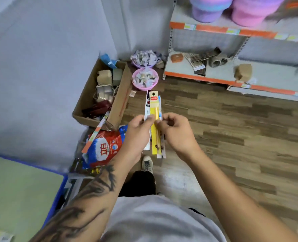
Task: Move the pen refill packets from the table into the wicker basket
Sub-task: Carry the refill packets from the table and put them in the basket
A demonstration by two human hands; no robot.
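A person is standing and looking down, both forearms reaching forward above a grey shirt, the left forearm tattooed. The left hand (139,127) and right hand (175,130) are meeting in mid-air over a wood-patterned floor (232,130). Together they are holding a small bundle of long, narrow packets (154,117), upright and fanned slightly. The front packet is yellow with a red label near its top; white ones are showing behind it. The left grip is curling round the bundle's left edge, thumb pressing on the front. The right grip is pinching the right edge, fingers curled. Below the hands, one shoe (147,164) is standing on the floor.

Just left of the hands, a red, white and blue bag (104,148) is lying on the floor. Beyond it, an open cardboard box (116,103) is sitting against the wall, holding mixed goods. Farther on, two pink bowls (145,80) of wrapped items are resting on the floor. To the right, an orange-edged shelf (214,81) is carrying small goods, with pink and purple tubs (235,9) on the level above.
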